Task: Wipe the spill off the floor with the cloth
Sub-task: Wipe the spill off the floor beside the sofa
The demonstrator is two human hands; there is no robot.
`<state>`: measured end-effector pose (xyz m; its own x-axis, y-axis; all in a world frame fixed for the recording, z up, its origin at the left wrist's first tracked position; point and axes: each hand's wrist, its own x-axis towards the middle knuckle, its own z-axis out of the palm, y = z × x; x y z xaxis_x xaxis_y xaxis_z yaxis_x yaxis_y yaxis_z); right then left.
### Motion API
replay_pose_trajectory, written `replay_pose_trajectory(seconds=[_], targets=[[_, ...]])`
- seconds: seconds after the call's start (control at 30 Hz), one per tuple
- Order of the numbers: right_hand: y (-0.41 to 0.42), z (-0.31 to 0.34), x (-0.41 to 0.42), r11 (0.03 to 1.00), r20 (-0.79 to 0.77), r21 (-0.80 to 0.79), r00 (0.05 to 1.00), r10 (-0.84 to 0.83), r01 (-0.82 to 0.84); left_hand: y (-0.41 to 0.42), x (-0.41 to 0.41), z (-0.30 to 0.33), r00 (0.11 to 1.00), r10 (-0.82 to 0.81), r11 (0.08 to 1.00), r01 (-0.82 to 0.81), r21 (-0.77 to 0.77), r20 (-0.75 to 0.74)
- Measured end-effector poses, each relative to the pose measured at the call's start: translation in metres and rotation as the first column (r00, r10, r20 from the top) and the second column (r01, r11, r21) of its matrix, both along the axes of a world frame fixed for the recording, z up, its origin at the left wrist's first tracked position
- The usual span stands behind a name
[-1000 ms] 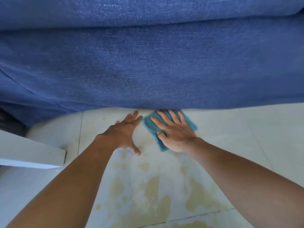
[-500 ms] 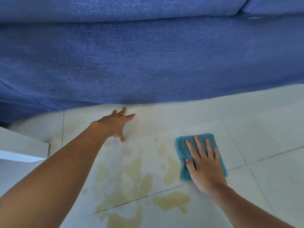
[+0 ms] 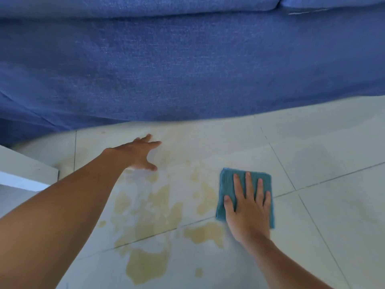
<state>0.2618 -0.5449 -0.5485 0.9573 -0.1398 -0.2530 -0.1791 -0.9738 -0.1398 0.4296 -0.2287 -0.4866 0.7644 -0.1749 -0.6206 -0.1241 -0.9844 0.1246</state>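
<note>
A folded teal cloth (image 3: 228,188) lies flat on the pale tiled floor (image 3: 333,205), just right of a yellowish spill (image 3: 158,207) that spreads in patches across two tiles. My right hand (image 3: 248,207) presses down on the cloth with the palm flat and the fingers spread. My left hand (image 3: 138,154) rests on the floor farther back and to the left, at the spill's far edge, with its fingers apart and nothing in it.
A blue fabric sofa (image 3: 187,65) fills the top of the view and its lower edge hangs just over the floor behind the spill. A white furniture edge (image 3: 25,172) juts in at the left. Open tiles stretch to the right.
My right hand has dragged the cloth from under the sofa's edge back toward me and to the right of the spill. My left hand has stayed planted.
</note>
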Motion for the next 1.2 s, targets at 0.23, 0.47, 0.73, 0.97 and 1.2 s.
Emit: replay_pose_trajectory(seconds=[0.23, 0.47, 0.73, 0.97, 1.2], targets=[[-0.014, -0.004, -0.019, 0.999, 0.023, -0.040, 0.999, 0.036, -0.036, 0.002, -0.025, -0.010, 0.999, -0.015, 1.000, 0.016, -0.010, 0.031], [-0.001, 0.002, -0.054, 0.946, 0.002, -0.010, 0.947, 0.323, -0.323, 0.004, -0.026, 0.008, 1.000, -0.014, 0.996, 0.014, 0.083, -0.002], [0.062, 0.002, 0.045, 0.973, -0.018, -0.009, 0.973, 0.230, -0.230, 0.034, -0.049, -0.004, 0.999, 0.028, 0.997, -0.031, 0.073, 0.042], [0.020, 0.001, 0.032, 0.891, -0.044, -0.003, 0.890, 0.454, -0.455, 0.037, -0.062, -0.011, 0.990, 0.125, 0.992, -0.124, -0.011, 0.064], [0.038, 0.004, 0.039, 0.947, -0.075, 0.008, 0.944, 0.321, -0.322, 0.037, -0.067, 0.002, 0.979, 0.159, 0.987, -0.155, -0.036, 0.127]])
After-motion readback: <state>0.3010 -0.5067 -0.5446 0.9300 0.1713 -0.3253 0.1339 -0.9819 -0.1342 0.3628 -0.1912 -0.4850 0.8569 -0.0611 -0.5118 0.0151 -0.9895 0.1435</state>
